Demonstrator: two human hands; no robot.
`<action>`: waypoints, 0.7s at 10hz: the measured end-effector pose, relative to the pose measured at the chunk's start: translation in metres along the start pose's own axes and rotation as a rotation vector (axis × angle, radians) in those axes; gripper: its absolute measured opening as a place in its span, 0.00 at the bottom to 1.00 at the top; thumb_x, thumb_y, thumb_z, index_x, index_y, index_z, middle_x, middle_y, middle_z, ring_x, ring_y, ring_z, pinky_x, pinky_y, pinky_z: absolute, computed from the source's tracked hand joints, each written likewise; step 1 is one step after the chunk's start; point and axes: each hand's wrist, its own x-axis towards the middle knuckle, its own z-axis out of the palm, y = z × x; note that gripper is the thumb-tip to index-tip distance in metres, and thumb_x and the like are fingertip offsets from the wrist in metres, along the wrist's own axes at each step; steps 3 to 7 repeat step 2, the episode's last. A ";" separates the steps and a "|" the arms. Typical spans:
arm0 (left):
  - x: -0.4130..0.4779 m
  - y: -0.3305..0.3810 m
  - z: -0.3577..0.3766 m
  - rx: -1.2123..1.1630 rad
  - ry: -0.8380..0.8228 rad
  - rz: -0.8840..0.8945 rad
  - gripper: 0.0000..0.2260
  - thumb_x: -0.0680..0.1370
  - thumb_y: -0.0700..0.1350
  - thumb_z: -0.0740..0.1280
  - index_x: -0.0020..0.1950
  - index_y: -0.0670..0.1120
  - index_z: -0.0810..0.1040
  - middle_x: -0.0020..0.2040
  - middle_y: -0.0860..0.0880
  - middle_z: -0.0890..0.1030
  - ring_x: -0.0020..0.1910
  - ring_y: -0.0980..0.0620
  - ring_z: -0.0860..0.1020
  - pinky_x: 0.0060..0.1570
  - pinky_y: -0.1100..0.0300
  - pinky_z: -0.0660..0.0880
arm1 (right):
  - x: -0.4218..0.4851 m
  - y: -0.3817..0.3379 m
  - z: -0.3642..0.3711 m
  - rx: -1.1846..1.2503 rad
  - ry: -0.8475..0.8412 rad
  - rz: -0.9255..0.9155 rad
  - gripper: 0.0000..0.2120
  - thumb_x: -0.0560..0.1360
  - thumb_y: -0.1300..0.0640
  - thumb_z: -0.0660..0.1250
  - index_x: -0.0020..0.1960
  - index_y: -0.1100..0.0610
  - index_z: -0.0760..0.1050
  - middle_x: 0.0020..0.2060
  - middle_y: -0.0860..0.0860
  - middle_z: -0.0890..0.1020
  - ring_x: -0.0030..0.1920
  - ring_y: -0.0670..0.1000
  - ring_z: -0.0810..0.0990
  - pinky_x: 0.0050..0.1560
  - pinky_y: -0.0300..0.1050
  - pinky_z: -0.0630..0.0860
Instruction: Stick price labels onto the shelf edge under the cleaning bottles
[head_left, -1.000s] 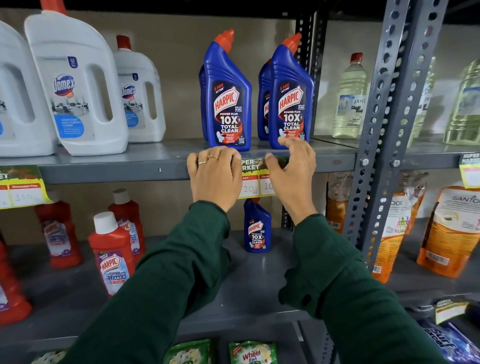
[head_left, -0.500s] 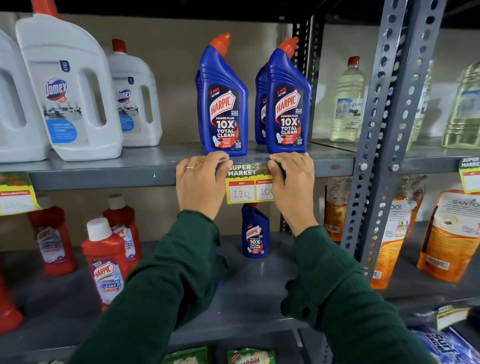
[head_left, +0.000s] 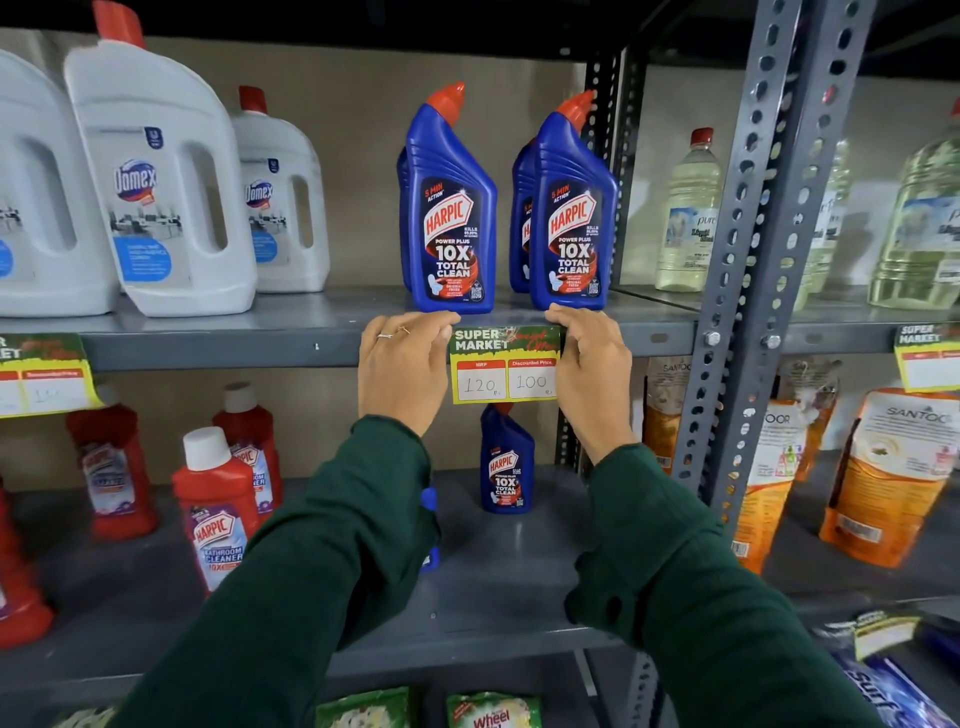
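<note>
A yellow and green price label (head_left: 504, 371) reading 120 and 100 lies flat against the grey shelf edge (head_left: 223, 351), directly under two blue Harpic bottles (head_left: 451, 218) (head_left: 574, 218). My left hand (head_left: 402, 371) presses the label's left end with its fingertips on the shelf edge. My right hand (head_left: 592, 374) presses the label's right end the same way. Both hands' fingers are curled over the top corners of the label.
White Domex jugs (head_left: 161, 182) stand on the same shelf to the left, above another price label (head_left: 47, 376). A perforated grey upright (head_left: 763, 249) rises to the right, with a third label (head_left: 927, 356) beyond. Red Harpic bottles (head_left: 215, 506) and a small blue bottle (head_left: 506, 462) stand below.
My hands have moved apart along the shelf edge, uncovering the whole label. The label now sits flat and straight, where earlier it was mostly hidden under my fingers.
</note>
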 end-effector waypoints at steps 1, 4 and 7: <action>-0.001 0.003 -0.003 -0.043 -0.045 0.014 0.12 0.79 0.46 0.56 0.54 0.44 0.77 0.50 0.44 0.83 0.52 0.46 0.75 0.61 0.56 0.60 | -0.004 -0.021 -0.016 0.201 -0.011 0.141 0.15 0.77 0.69 0.55 0.59 0.58 0.72 0.59 0.56 0.76 0.62 0.52 0.72 0.63 0.57 0.72; -0.006 0.005 -0.007 0.002 -0.104 0.007 0.19 0.78 0.53 0.52 0.57 0.44 0.75 0.56 0.45 0.81 0.58 0.47 0.74 0.68 0.49 0.55 | -0.052 -0.036 -0.025 0.157 -0.071 -0.057 0.15 0.77 0.64 0.55 0.61 0.56 0.70 0.58 0.51 0.75 0.61 0.49 0.71 0.63 0.54 0.71; -0.006 0.005 -0.007 0.002 -0.104 0.007 0.19 0.78 0.53 0.52 0.57 0.44 0.75 0.56 0.45 0.81 0.58 0.47 0.74 0.68 0.49 0.55 | -0.052 -0.036 -0.025 0.157 -0.071 -0.057 0.15 0.77 0.64 0.55 0.61 0.56 0.70 0.58 0.51 0.75 0.61 0.49 0.71 0.63 0.54 0.71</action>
